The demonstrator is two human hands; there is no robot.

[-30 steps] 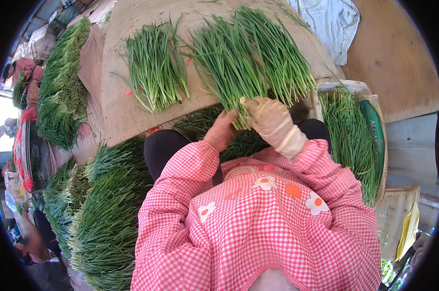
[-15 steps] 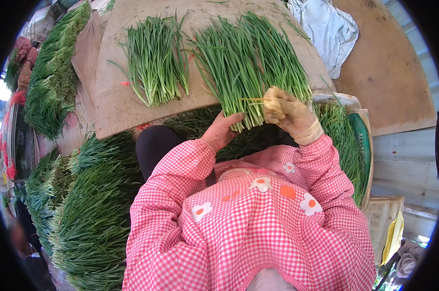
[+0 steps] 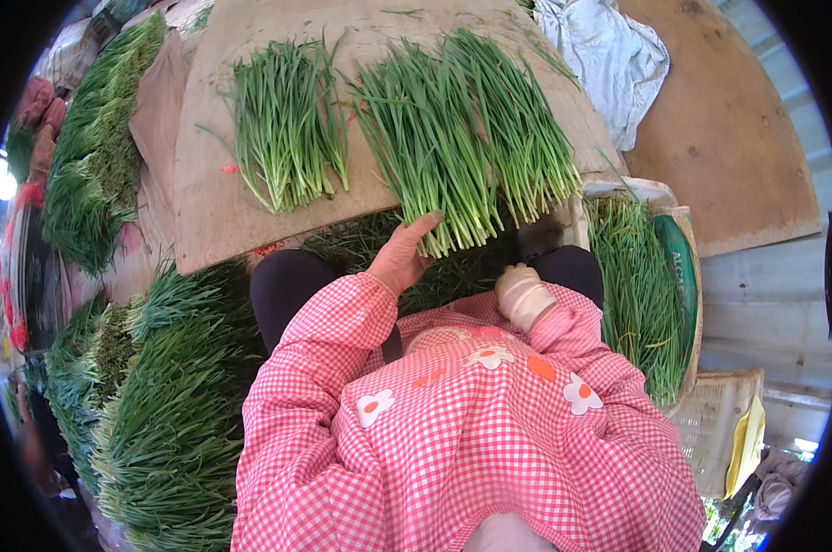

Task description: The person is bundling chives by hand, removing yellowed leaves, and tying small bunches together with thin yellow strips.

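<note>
At the near edge of the board (image 3: 379,110), my bare left hand (image 3: 404,255) is closed round the cut ends of a bunch of garlic chives (image 3: 430,166), thumb on top. The leaves point away from me across the board. A second chive bunch (image 3: 531,147) lies against it on the right, and a third chive bunch (image 3: 287,129) lies apart on the left. My gloved right hand (image 3: 523,293) is low by my lap, its fingers curled in and partly hidden. Whatever they hold, if anything, does not show.
Big heaps of chives (image 3: 177,396) stand at my left, with another long pile (image 3: 103,156) farther back. To my right is a crate (image 3: 690,304) full of loose chives. A pale cloth (image 3: 609,64) lies at the back right, beside a brown panel (image 3: 719,120).
My right hand has left the chives, where it had a thin orange strand, and dropped toward my lap. My left hand stays on the middle bunch. The view has shifted slightly.
</note>
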